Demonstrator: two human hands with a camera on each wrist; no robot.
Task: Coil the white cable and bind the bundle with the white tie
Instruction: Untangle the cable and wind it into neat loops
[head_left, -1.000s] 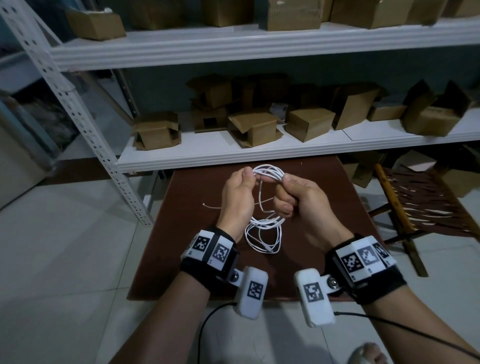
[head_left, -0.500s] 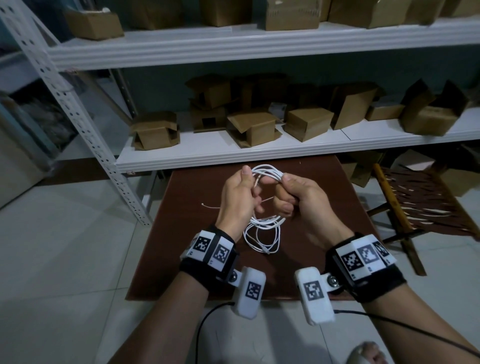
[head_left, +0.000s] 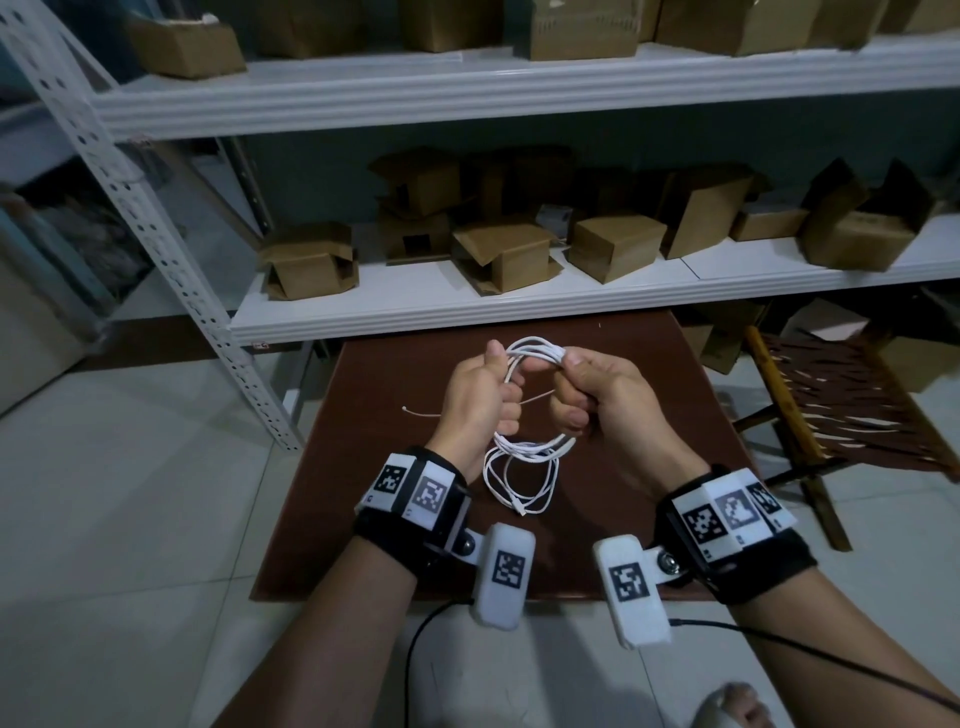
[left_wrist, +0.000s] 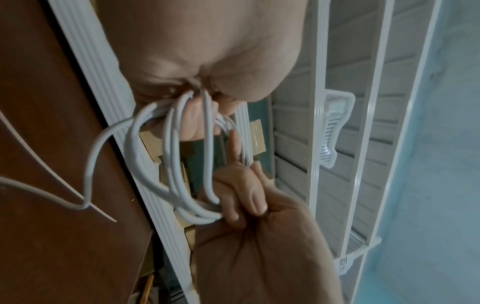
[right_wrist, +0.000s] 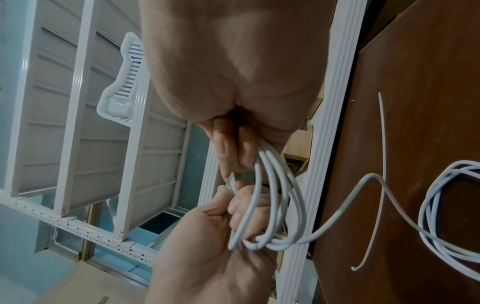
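Observation:
The white cable is gathered into several loops above the brown table. My left hand grips the bundle's left side and my right hand grips its right side. More loops of the cable hang below my hands, down to the table, with a plug end at the bottom. The left wrist view shows the cable running from my left hand to my right hand. The thin white tie lies flat on the table behind my left hand; the white tie is untouched.
A white metal shelf unit with several cardboard boxes stands right behind the table. Its perforated post slants at the left. A wooden folding chair stands to the right. Tiled floor surrounds the table.
Both hands stay almost where they were. My fingers have shifted slightly on the bundle, and the hanging loops have swung a little.

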